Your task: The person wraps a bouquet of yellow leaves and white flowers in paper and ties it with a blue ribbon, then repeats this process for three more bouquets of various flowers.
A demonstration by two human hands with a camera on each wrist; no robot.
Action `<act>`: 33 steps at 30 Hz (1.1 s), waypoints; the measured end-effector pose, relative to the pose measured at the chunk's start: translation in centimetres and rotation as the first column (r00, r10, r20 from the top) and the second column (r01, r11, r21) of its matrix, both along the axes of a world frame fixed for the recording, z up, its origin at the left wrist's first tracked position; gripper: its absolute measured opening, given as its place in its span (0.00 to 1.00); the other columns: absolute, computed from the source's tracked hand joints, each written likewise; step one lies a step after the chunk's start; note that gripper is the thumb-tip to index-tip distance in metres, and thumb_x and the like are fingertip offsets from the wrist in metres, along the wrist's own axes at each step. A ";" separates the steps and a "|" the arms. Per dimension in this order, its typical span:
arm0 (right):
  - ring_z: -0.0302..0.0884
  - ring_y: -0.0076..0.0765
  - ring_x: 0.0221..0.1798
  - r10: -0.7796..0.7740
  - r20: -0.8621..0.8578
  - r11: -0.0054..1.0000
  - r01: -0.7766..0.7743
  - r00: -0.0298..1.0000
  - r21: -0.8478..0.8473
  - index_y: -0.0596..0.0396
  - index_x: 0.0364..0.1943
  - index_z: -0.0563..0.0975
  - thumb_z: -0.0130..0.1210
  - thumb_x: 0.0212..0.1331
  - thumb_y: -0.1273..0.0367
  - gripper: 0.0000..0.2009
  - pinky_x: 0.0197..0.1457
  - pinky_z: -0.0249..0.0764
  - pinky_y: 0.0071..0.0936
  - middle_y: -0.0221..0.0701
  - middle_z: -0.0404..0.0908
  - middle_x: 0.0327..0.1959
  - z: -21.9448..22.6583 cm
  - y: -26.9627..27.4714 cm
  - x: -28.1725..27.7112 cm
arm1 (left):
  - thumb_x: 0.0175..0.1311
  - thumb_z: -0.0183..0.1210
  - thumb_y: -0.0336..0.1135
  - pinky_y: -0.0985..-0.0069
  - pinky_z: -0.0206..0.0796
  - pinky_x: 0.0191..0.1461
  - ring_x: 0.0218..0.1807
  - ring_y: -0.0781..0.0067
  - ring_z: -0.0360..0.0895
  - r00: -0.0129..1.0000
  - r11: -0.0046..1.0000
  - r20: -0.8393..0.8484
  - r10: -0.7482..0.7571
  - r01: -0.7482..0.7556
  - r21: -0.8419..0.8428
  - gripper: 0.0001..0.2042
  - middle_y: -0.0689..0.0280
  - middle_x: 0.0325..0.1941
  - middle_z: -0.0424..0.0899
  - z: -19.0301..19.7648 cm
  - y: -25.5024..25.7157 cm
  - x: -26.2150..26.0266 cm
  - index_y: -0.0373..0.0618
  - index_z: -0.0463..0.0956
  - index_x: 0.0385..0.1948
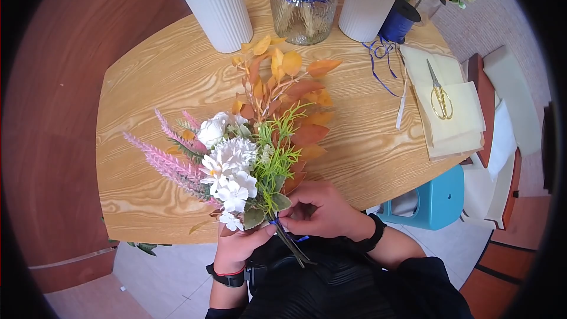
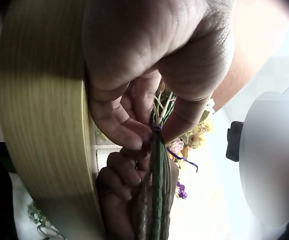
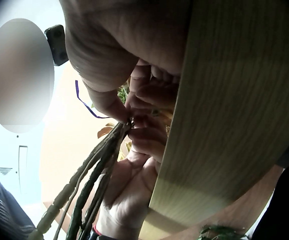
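Observation:
A bouquet of artificial flowers [image 1: 233, 162] lies over the table's near edge, with white blooms, pink spikes, green sprigs and orange leaves. My left hand [image 1: 243, 244] grips its stems [image 2: 157, 185] just under the flowers, thumb on one side and fingers on the other. Around the stems runs a thin blue ribbon [image 2: 157, 128], one loose tail hanging out to the side. My right hand [image 1: 323, 210] is at this binding, its thumb and curled fingers pinching the ribbon against the stems. The pinched part is hidden by the fingertips in the right wrist view.
Along the table's [image 1: 147, 82] back stand a white ribbed vase [image 1: 217, 9], a glass vase [image 1: 302, 15] and another white vase [image 1: 367, 3]. Beside them is a blue ribbon spool [image 1: 400, 20]. Gold-handled scissors [image 1: 440, 100] lie on wrapping sheets [image 1: 455, 136] at right. A teal stool [image 1: 437, 201] stands below.

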State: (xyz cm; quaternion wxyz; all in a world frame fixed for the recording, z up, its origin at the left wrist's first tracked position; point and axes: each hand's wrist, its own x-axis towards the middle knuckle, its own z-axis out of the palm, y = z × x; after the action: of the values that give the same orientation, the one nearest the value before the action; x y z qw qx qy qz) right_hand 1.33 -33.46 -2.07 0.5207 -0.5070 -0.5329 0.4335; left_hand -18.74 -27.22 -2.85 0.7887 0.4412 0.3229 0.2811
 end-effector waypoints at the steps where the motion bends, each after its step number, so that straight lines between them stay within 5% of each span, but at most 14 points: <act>1: 0.73 0.20 0.21 0.003 0.002 1.000 -0.003 1.000 0.000 0.53 0.30 0.81 0.67 0.50 0.71 0.06 0.25 0.67 0.20 0.25 0.79 0.26 -0.2 0.0 0.0 | 0.52 0.65 0.17 0.70 0.69 0.58 0.52 0.69 0.78 1.000 1.000 0.000 0.003 -0.003 0.005 0.24 0.60 0.51 0.81 -0.1 0.0 0.0 0.35 0.74 0.54; 33: 0.74 0.24 0.23 0.044 0.082 0.999 -0.045 0.996 0.006 0.56 0.27 0.78 0.67 0.46 0.71 0.08 0.26 0.70 0.22 0.27 0.75 0.23 -0.1 -0.1 0.2 | 0.53 0.61 0.14 0.62 0.71 0.59 0.55 0.60 0.77 0.990 0.990 -0.054 -0.134 0.136 0.047 0.27 0.54 0.54 0.78 0.4 0.2 0.0 0.33 0.68 0.58</act>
State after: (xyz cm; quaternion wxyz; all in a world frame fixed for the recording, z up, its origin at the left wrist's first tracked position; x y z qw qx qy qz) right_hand 1.48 -33.59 -2.19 0.4908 -0.5103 -0.5666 0.4216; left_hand -18.74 -27.05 -2.49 0.7860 0.4889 0.3050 0.2239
